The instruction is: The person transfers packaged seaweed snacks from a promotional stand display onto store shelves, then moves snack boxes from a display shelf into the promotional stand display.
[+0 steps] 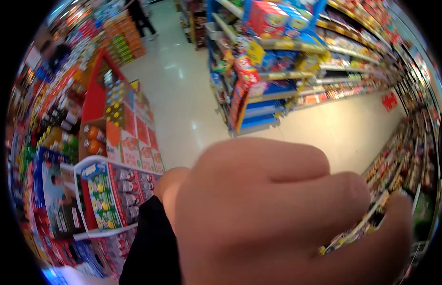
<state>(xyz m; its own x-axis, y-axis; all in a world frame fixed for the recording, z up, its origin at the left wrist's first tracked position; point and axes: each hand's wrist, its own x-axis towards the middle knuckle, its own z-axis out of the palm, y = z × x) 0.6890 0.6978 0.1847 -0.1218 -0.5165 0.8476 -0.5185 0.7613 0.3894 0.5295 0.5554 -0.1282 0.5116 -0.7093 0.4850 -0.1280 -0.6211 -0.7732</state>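
Note:
Close to the camera, my left hand fills the lower middle of the head view, its back turned toward me and slightly blurred. The fingers are curled in, and the thumb side bends at the lower right. Through a narrow gap there, shelf goods show behind. The inside of the grip is hidden, so I cannot make out whether anything is in it. A black sleeve lies at its left. Beside it is a lit patch of skin; whether this is a wrist or another hand, I cannot tell. My right hand is not identifiable.
At left stand a white-framed rack of cans and a red display bin with bottles. A blue shelf unit of packaged goods stands ahead. More shelves curve along the right. Pale tiled floor runs between them. A person stands far back.

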